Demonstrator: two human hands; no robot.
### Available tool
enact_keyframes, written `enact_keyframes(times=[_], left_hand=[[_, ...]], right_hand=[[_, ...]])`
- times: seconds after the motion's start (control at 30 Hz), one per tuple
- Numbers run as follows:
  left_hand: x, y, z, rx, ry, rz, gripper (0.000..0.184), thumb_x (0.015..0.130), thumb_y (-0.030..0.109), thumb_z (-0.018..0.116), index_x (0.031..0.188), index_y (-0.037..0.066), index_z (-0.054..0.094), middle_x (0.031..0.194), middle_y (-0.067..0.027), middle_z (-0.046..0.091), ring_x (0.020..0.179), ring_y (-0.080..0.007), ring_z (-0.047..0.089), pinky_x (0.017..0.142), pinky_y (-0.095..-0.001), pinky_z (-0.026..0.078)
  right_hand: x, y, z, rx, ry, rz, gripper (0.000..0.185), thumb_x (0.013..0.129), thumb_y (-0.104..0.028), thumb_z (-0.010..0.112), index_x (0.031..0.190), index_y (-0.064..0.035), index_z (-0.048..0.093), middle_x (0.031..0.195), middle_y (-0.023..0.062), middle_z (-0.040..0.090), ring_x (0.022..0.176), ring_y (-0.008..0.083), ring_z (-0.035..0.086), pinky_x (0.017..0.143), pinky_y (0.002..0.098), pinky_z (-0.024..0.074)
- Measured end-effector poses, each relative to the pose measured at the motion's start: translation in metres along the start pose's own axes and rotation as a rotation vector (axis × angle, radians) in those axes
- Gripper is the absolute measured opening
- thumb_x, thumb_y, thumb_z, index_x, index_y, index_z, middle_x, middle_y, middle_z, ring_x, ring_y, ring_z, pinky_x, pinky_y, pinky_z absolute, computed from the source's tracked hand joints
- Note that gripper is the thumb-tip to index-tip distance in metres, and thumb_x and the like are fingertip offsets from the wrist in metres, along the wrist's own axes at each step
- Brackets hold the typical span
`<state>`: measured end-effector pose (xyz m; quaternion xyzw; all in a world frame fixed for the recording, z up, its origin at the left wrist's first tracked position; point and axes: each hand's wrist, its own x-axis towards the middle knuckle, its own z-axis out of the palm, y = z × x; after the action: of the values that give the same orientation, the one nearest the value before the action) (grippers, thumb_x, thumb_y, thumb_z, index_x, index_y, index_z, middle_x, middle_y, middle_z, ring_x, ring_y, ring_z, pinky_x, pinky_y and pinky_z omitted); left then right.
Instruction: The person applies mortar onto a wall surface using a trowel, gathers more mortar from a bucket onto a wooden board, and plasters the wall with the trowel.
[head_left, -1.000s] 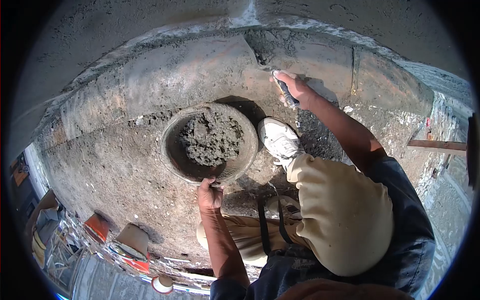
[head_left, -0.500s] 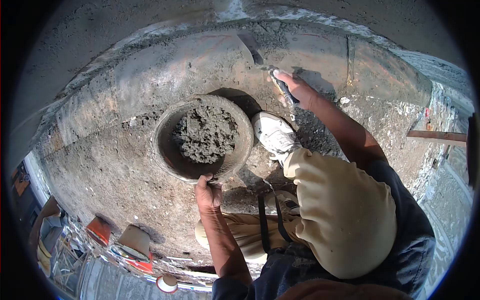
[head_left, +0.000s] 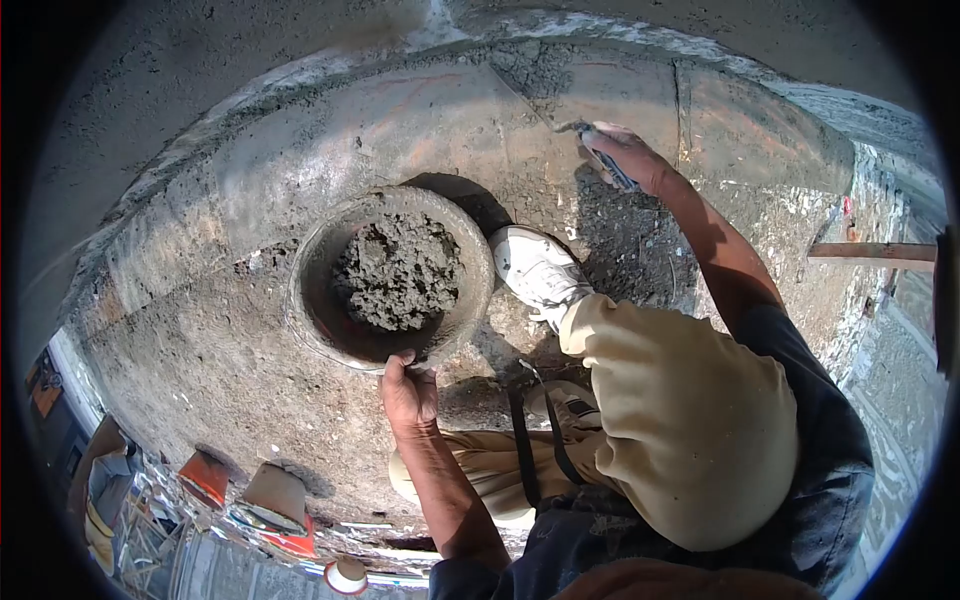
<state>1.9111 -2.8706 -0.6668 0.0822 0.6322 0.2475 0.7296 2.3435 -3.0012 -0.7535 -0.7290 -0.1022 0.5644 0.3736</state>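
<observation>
My left hand (head_left: 410,392) is closed on the near rim of a round, mortar-crusted tub (head_left: 474,300). Inside the tub lies a heap of lumpy grey mortar (head_left: 400,272). My right hand (head_left: 628,158) is wrapped round the handle of a trowel (head_left: 609,170), out beyond my white shoe. The trowel's thin blade points up and left, seen nearly edge-on, over a rough patch of wet mortar (head_left: 535,75) at the foot of the wall. Whether the blade touches that patch I cannot tell.
My white shoe (head_left: 535,268) stands just right of the tub. A curved concrete wall (head_left: 300,40) runs along the far side. Orange and grey containers (head_left: 274,494) sit at the lower left edge. A wooden bar (head_left: 870,252) juts in from the right.
My right hand has moved a little right with the trowel, and the blade has turned from showing its face to nearly edge-on. My left hand keeps its hold on the tub.
</observation>
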Motion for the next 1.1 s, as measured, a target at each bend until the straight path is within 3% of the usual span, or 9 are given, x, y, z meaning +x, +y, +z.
enact_keyframes(times=[0.03, 0.13, 0.17, 0.3, 0.5, 0.7, 0.8, 1.0, 1.1], left_hand=[[-0.001, 0.001, 0.003, 0.004, 0.008, 0.007, 0.018, 0.075, 0.0, 0.061, 0.093, -0.002, 0.061, 0.095, -0.0092, 0.065, 0.078, -0.0212, 0.065, 0.066, -0.0346, 0.058], [0.001, 0.002, 0.004, 0.019, 0.016, 0.004, 0.016, 0.075, 0.001, 0.06, 0.091, -0.001, 0.061, 0.091, -0.0086, 0.065, 0.075, -0.0203, 0.065, 0.062, -0.0333, 0.058], [0.001, 0.003, 0.004, 0.026, 0.015, -0.002, 0.015, 0.076, 0.001, 0.06, 0.091, -0.001, 0.061, 0.09, -0.0084, 0.065, 0.073, -0.02, 0.065, 0.061, -0.0329, 0.058], [0.0, 0.005, 0.004, 0.039, 0.039, -0.032, 0.014, 0.076, 0.001, 0.06, 0.09, 0.001, 0.062, 0.087, -0.0079, 0.065, 0.071, -0.0193, 0.065, 0.059, -0.0329, 0.058], [-0.002, 0.006, 0.018, 0.048, 0.065, -0.016, 0.021, 0.075, 0.001, 0.061, 0.095, 0.001, 0.06, 0.088, -0.0069, 0.065, 0.07, -0.0184, 0.064, 0.057, -0.031, 0.057], [0.002, 0.006, 0.009, 0.079, 0.089, -0.025, 0.029, 0.074, 0.001, 0.062, 0.102, 0.003, 0.059, 0.088, -0.0045, 0.065, 0.069, -0.0153, 0.063, 0.053, -0.0284, 0.056], [0.001, 0.004, 0.01, 0.068, 0.077, -0.016, 0.028, 0.074, 0.0, 0.061, 0.101, 0.004, 0.059, 0.086, -0.0033, 0.065, 0.067, -0.0143, 0.063, 0.052, -0.0271, 0.054], [0.004, 0.004, 0.006, 0.073, 0.111, -0.038, 0.023, 0.074, 0.0, 0.061, 0.097, 0.005, 0.061, 0.084, -0.0035, 0.065, 0.065, -0.014, 0.063, 0.05, -0.0261, 0.054], [0.0, 0.004, 0.01, 0.074, 0.113, -0.04, 0.021, 0.074, 0.0, 0.061, 0.094, 0.005, 0.061, 0.084, -0.0038, 0.065, 0.065, -0.0143, 0.063, 0.051, -0.0265, 0.054]], right_hand=[[0.0, 0.006, -0.012, -0.325, -0.123, -0.073, 0.056, 0.093, -0.048, 0.053, 0.133, -0.009, 0.049, 0.081, 0.0062, 0.061, 0.066, 0.0176, 0.061, 0.065, 0.0289, 0.0508], [-0.006, 0.06, -0.015, -1.199, 0.263, -0.844, 0.06, 0.091, -0.051, 0.054, 0.136, -0.0113, 0.049, 0.087, 0.0142, 0.067, 0.081, 0.0289, 0.066, 0.075, 0.0408, 0.0508], [-0.017, 0.057, -0.019, -1.21, 0.118, -0.578, 0.061, 0.088, -0.054, 0.057, 0.132, -0.0123, 0.053, 0.101, 0.0189, 0.067, 0.097, 0.0358, 0.064, 0.084, 0.0456, 0.049], [0.002, 0.027, -0.032, -1.204, 0.127, -0.255, 0.058, 0.085, -0.055, 0.06, 0.127, -0.0153, 0.058, 0.102, 0.0183, 0.067, 0.092, 0.0368, 0.063, 0.082, 0.0444, 0.0501], [-0.002, 0.021, -0.039, -1.311, 0.23, -0.479, 0.052, 0.085, -0.049, 0.061, 0.122, -0.0127, 0.059, 0.096, 0.0184, 0.067, 0.087, 0.0356, 0.065, 0.079, 0.044, 0.0503], [-0.015, 0.048, -0.037, -1.187, 0.29, -0.505, 0.051, 0.087, -0.047, 0.061, 0.121, -0.0093, 0.059, 0.094, 0.0176, 0.068, 0.087, 0.0368, 0.064, 0.081, 0.0449, 0.0493], [-0.02, 0.033, -0.028, -1.11, 0.224, -0.35, 0.052, 0.087, -0.046, 0.061, 0.121, -0.0056, 0.058, 0.098, 0.0187, 0.067, 0.091, 0.0373, 0.064, 0.083, 0.0439, 0.049], [-0.03, 0.05, -0.032, -1.138, 0.302, -0.483, 0.051, 0.087, -0.048, 0.059, 0.119, -0.0077, 0.06, 0.106, 0.0202, 0.065, 0.098, 0.037, 0.062, 0.086, 0.0428, 0.0493], [-0.023, 0.048, -0.037, -1.132, 0.317, -0.223, 0.051, 0.087, -0.049, 0.059, 0.12, -0.0098, 0.061, 0.106, 0.0191, 0.066, 0.099, 0.0365, 0.062, 0.087, 0.0439, 0.0493]])
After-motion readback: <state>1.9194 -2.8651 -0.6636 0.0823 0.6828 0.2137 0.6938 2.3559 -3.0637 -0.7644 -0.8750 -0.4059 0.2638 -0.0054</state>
